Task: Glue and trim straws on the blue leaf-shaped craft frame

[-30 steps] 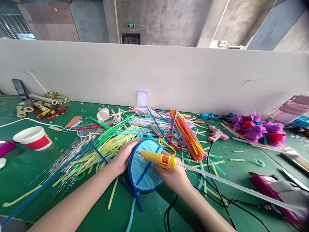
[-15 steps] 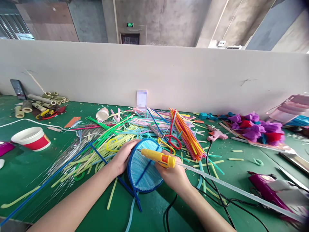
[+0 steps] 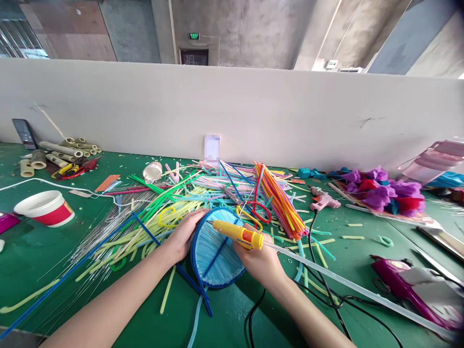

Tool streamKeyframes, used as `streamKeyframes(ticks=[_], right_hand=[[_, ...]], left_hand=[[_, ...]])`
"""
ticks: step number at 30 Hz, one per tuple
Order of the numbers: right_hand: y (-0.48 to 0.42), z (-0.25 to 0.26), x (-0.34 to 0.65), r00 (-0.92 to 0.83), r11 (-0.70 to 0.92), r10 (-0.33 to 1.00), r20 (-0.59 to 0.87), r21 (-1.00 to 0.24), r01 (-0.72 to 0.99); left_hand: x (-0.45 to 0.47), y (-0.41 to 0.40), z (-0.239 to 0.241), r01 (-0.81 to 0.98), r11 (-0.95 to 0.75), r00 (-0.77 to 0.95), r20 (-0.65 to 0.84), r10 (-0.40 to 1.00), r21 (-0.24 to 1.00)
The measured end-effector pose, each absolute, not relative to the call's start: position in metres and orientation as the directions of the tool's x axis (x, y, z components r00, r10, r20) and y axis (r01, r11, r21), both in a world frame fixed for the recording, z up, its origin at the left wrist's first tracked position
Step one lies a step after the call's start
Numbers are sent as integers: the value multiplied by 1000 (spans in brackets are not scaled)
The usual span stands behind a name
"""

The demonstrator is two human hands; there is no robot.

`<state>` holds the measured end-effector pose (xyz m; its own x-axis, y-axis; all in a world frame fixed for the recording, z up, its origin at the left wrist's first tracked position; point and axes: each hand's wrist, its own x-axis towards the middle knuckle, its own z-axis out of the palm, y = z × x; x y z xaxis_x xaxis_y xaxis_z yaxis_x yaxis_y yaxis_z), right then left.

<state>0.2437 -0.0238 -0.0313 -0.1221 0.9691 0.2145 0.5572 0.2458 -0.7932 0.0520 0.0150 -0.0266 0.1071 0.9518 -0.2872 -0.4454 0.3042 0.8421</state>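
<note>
A round light-blue disc (image 3: pixel 213 268) with a dark blue rim and a dark blue strip across its face stands tilted toward me in the middle of the table. My left hand (image 3: pixel 186 236) grips its upper left edge, fingers wrapped behind the rim. In my right hand (image 3: pixel 259 257) is a yellow glue gun (image 3: pixel 235 234), its nozzle over the upper left of the disc. A long clear glue stick (image 3: pixel 326 273) runs out of the gun's back toward the lower right. Dark blue pipe cleaners (image 3: pixel 205 296) cross at the disc's lower left edge.
Behind the disc lie piles of coloured pipe cleaners (image 3: pixel 170 193), an orange bundle (image 3: pixel 279 198) and scissors (image 3: pixel 232 195). At left are a paper cup (image 3: pixel 47 208) and bamboo pieces (image 3: pixel 68 150). At right are a pink glue gun (image 3: pixel 324 199), purple felt flowers (image 3: pixel 386 189), a purple tool (image 3: pixel 409 285) and black cables (image 3: pixel 326 290).
The view has shifted very slightly. Both hands, the disc and the yellow glue gun keep almost the same place.
</note>
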Motion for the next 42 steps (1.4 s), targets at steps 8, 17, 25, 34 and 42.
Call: streamKeyframes(ticks=[8, 17, 25, 34, 42], right_hand=[[-23, -31, 244, -99, 230, 972, 211, -804, 549], [-20, -35, 247, -86, 245, 967, 238, -792, 559], [-19, -34, 247, -85, 252, 964, 252, -764, 594], [-18, -30, 248, -67, 262, 956, 285, -732, 629], [-15, -31, 250, -63, 258, 954, 295, -690, 676]], left_hand=[[52, 15, -27, -440, 303, 121, -279, 953, 845], [52, 15, -27, -441, 308, 98, -297, 950, 843], [52, 14, -27, -439, 298, 119, -274, 954, 847], [52, 15, -27, -437, 298, 134, -266, 955, 849], [53, 15, -27, -439, 308, 127, -281, 951, 844]])
